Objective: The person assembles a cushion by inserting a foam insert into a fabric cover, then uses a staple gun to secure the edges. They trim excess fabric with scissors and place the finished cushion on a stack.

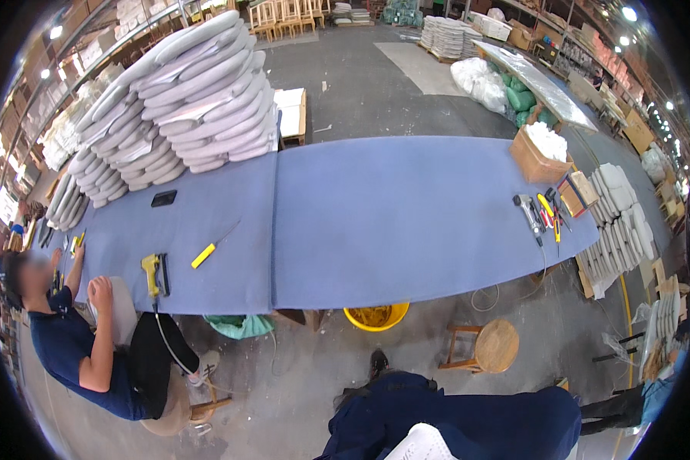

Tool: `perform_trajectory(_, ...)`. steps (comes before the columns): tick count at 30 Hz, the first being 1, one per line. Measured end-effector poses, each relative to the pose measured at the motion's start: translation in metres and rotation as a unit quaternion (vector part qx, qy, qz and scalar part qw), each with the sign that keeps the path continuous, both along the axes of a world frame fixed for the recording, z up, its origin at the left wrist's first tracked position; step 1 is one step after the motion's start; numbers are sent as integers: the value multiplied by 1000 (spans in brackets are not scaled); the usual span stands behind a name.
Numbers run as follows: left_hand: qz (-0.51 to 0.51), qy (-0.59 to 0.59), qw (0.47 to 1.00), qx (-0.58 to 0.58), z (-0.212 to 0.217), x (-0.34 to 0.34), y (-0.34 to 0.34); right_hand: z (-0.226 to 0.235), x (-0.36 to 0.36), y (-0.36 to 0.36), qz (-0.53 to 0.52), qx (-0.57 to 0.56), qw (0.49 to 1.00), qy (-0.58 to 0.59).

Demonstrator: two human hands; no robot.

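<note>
Neither of the wearer's hands showed in the head view; only dark blue clothing (452, 425) and a white padded piece (422, 445) filled the lower edge, so whether the hands were apart, together or gripping could not be told. The white piece lay against the clothing, well below the long blue-covered worktable (376, 222). On the table: a yellow staple gun (155, 274) near the front edge, a yellow-handled knife (211, 248) just right of it, and a cluster of hand tools (543, 213) at the right end. Stacked grey cushions (184, 100) stood at the rear left. A co-worker (84, 345) sat at the left end. A round wooden stool (489, 346) and a yellow bucket (376, 315) stood beneath the table's front.
</note>
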State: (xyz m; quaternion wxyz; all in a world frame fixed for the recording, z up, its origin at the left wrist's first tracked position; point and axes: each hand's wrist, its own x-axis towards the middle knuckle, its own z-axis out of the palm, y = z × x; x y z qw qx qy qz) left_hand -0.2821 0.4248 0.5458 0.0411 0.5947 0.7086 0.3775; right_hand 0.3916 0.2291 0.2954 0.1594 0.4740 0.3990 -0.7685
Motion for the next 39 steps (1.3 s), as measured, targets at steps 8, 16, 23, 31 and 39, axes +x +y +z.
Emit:
perform_trajectory(8,-79,15,938,-338,-188,22,-51,-59,-18,69,-34,52,996,65)
perform_trajectory(16,-107,-2,960,-257,-316,17,-45,-96,-117,265,88,468,834,-280)
perform_trajectory(23,-16,-46,996,-76,-339,10,201,38,-356,443,50,602,795,-44)
perform_trajectory(31,20,73,992,-98,-385,-6,242,180,-428,607,186,705,675,-111)
perform_trajectory(39,20,26,993,-116,-368,-3,243,371,-532,801,57,924,370,-81)
